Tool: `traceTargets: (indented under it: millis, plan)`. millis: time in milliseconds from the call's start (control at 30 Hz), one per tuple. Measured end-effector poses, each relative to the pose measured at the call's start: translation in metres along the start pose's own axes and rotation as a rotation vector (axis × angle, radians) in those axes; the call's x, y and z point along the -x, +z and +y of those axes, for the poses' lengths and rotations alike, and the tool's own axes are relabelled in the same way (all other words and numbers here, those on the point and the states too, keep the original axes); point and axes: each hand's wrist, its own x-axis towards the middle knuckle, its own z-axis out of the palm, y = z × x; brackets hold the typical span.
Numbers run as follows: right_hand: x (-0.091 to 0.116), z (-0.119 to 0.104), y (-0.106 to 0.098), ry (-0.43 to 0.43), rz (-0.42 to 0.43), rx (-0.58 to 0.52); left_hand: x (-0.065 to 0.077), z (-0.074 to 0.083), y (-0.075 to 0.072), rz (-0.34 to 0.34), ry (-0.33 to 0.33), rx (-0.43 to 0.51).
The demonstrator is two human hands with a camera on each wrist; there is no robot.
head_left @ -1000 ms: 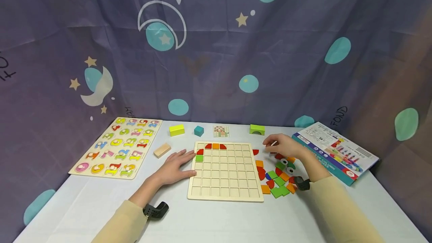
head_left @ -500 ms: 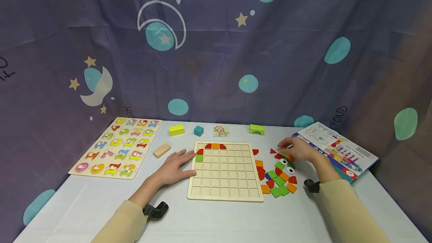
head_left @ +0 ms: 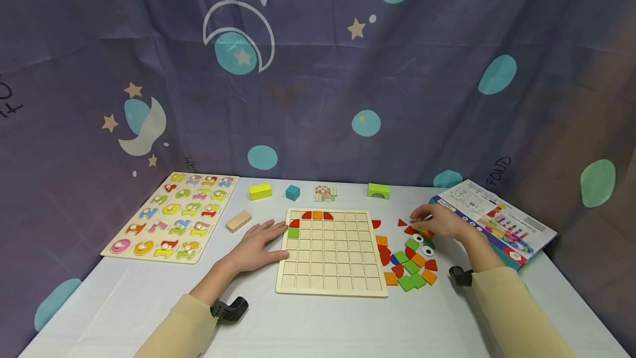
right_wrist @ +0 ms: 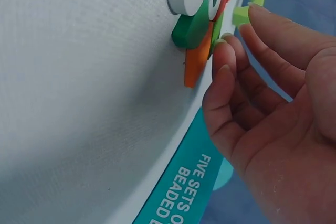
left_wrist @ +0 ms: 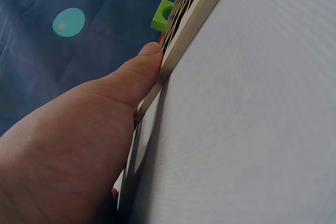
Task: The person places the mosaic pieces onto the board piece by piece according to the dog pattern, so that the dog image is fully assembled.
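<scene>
A wooden grid board [head_left: 329, 252] lies flat, with red rounded pieces [head_left: 306, 215], an orange square [head_left: 317, 215] and a green square [head_left: 293, 233] in its upper left cells. My left hand [head_left: 258, 247] rests at its left edge; the left wrist view has the thumb [left_wrist: 142, 69] against the rim. To the right lies a loose heap of coloured tiles [head_left: 411, 267], including eye pieces [head_left: 427, 250]. My right hand [head_left: 437, 220] is at the heap's far end, fingers loosely bent beside an orange piece [right_wrist: 197, 64] and a green piece [right_wrist: 191, 27]. Nothing shows in its grasp.
A number puzzle [head_left: 171, 220] lies left, near a plain wooden block [head_left: 239, 221]. Along the back are a yellow block [head_left: 260, 191], a teal cube [head_left: 292, 193], a pattern card [head_left: 325, 193] and a green arch [head_left: 379, 191]. A box [head_left: 497, 225] stands right.
My right hand has moved right, away from the board's upper right side, uncovering a small red triangle and more of the heap. Since half a second ago it has barely moved. My left hand stays put.
</scene>
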Motion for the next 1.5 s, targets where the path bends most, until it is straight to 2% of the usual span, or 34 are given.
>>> traceTargets:
  millis: [300,500,1000,1500]
  plan:
    - [-0.005,-0.001,0.006,-0.022,-0.021,-0.001,0.001,0.002,-0.002,0.002,-0.004,0.003]
    - [-0.008,-0.005,0.010,-0.039,-0.019,0.041,0.000,0.002,-0.001,-0.003,-0.002,0.001]
    - [-0.008,-0.012,0.011,0.041,-0.036,0.145,0.000,0.002,-0.001,-0.007,-0.010,0.004]
    - [-0.010,-0.018,0.012,0.057,-0.026,0.125,0.000,0.002,-0.001,-0.003,-0.007,0.003]
